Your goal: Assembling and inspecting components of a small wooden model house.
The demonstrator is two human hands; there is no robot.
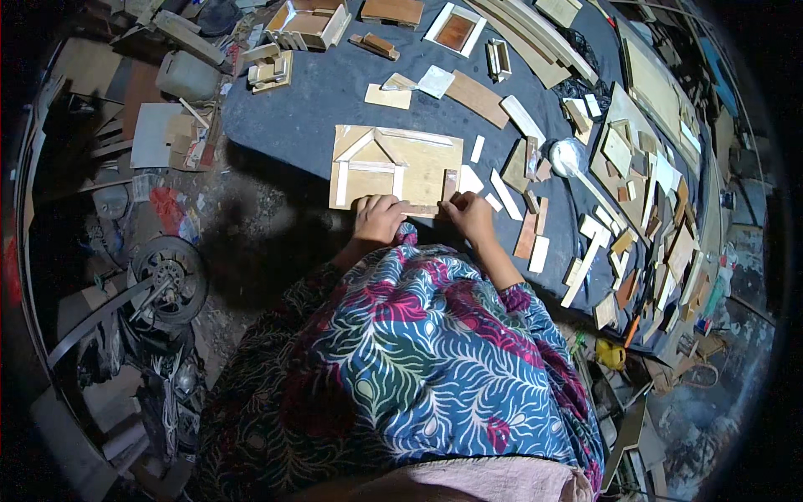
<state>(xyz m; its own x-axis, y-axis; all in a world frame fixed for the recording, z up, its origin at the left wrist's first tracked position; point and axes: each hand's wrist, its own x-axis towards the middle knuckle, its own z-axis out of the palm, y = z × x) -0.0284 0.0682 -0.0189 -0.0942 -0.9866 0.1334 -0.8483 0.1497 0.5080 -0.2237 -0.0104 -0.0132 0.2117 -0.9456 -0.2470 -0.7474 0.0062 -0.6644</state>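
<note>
A light plywood board point(427, 159) lies at the table's near edge, with pale wood strips on it forming a house outline point(372, 138). On its right part stands a short brown strip point(450, 182), and another brown strip point(421, 209) runs along the near edge. My left hand point(379, 219) is closed over the board's near edge, fingers curled beside the left end of that lower strip. With fingertips pinched together, my right hand point(471, 216) holds the lower strip's right end, just below the upright one. My fingers partly hide both ends.
Loose wood offcuts point(527, 226) and a round metal lid-like piece with a long pale strip point(567, 156) lie to the right. Small wooden frames and boxes point(456, 32) stand at the far side of the dark-covered table point(276, 125). A wheel point(170, 279) rests on the floor, left.
</note>
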